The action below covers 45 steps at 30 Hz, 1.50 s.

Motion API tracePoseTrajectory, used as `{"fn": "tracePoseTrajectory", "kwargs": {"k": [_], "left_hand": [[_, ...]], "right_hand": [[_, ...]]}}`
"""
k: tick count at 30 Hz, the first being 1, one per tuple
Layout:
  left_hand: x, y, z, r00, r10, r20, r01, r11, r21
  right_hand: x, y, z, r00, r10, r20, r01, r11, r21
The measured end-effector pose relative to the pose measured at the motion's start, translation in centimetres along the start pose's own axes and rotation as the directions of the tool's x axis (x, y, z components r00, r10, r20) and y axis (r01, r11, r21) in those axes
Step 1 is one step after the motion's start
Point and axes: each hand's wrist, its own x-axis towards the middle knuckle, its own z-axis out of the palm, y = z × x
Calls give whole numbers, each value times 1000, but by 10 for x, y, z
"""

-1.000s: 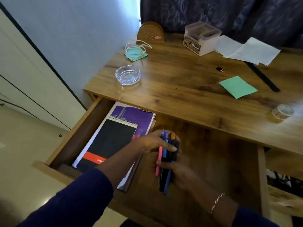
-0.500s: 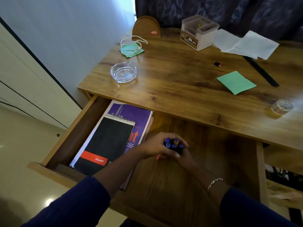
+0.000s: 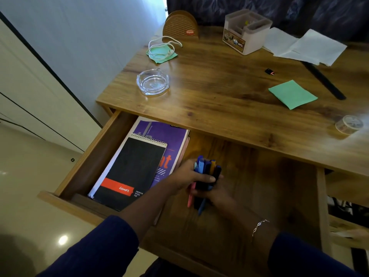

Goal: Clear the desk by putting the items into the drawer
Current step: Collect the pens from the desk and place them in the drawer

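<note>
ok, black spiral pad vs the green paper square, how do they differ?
The black spiral pad lies in the open drawer; the green paper square lies on the desk top. The pad has a wire binding and an orange band; the square is plain. The pad looks larger than the square. Both lie flat.

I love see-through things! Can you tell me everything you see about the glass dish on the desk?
The glass dish is clear, round and thick-walled, with small notches in its rim, and it looks empty. It stands upright on the wooden desk, near the left front corner, just behind the open drawer. Only the desk touches it; the green face mask lies farther back, apart.
</note>
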Motion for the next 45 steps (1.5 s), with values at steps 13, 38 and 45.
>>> {"fn": "tracePoseTrajectory", "kwargs": {"k": [13, 38, 45], "left_hand": [[-9, -28, -25, 924, -363, -118, 371, 927, 51], [-28, -61, -28, 944, 144, 297, -286, -90, 954], [-34, -63, -38, 926, -107, 362, -375, -156, 914]], "right_hand": [[-9, 22, 47, 936, 330, 126, -353, 884, 306], [-32, 33, 10, 971, -213, -107, -30, 335, -942], [-26, 81, 2, 864, -445, 233, 270, 20, -963]]}}
